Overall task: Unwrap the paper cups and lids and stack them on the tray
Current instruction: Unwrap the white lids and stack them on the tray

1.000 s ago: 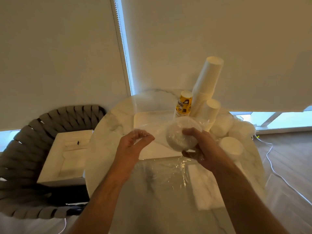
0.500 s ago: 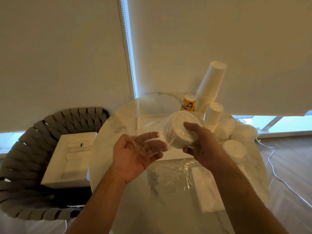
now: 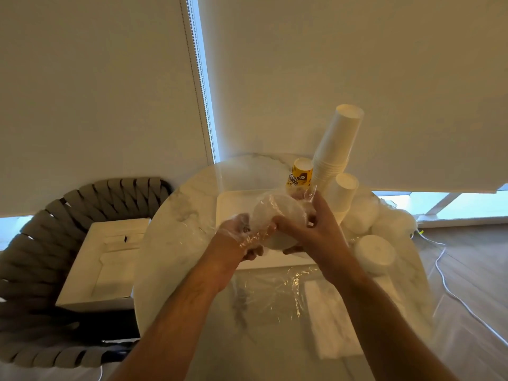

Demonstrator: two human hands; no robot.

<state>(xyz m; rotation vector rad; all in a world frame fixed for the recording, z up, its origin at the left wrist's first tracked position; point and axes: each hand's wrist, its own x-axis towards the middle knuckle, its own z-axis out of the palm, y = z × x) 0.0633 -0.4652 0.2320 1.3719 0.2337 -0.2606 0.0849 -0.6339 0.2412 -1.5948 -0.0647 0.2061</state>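
While left hand (image 3: 242, 237) pinches wrap (image 3: 264, 213), right hand (image 3: 316, 224) fingers curl round lids (image 3: 286, 215)

1. The yellow cup (image 3: 300, 173), standing upside down on the worktop (image 3: 176, 229) beside the tall stack of white cups (image 3: 334, 149), carries dark printing and a small round leaf-like emblem on its side. The letters are blurred and partly hidden behind clear wrap, so no word can be read for certain.
2. Nothing else in view shows any readable text, number or sign.
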